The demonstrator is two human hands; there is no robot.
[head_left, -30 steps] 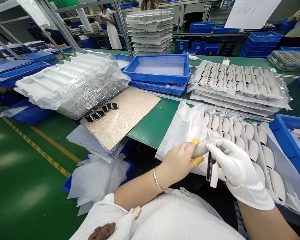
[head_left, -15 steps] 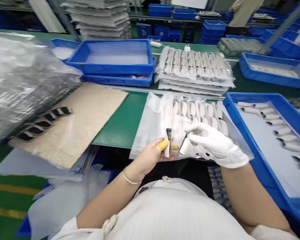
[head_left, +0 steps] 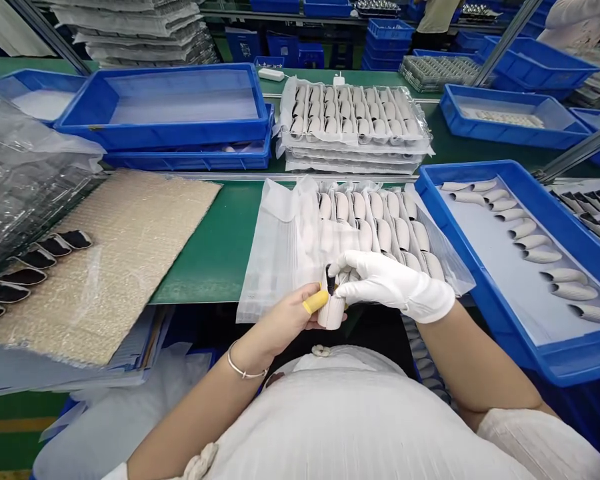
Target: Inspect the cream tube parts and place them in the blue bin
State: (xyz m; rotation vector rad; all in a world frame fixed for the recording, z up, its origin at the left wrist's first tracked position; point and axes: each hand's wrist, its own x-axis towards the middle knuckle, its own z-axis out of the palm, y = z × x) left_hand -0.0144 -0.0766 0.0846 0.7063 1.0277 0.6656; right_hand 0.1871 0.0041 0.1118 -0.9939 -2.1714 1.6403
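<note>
My left hand (head_left: 303, 308), bare but for yellow finger covers, is closed around a white shell piece (head_left: 331, 316) with a black part (head_left: 331, 280) at its upper end. The white-gloved right hand (head_left: 397, 285) pinches at the top of the same piece; its fingertips touch the black end and partly hide it. Both hands are over the near edge of a packing tray of white shells (head_left: 381, 233), which stand in rows. A translucent white sheet (head_left: 260, 267) lies at the tray's left side.
To the right, a blue bin (head_left: 485, 290) holds several white shells. Black-lined pieces (head_left: 55, 245) line a bubble-wrapped board (head_left: 145, 247) on the left. Behind are stacked filled trays (head_left: 355, 160) and blue bins (head_left: 165, 137). A metal post (head_left: 505, 47) slants at the right.
Half a second ago each hand held a separate white piece with black on it, apart. Now the hands have come together on one piece. The view has shifted to the right.
</note>
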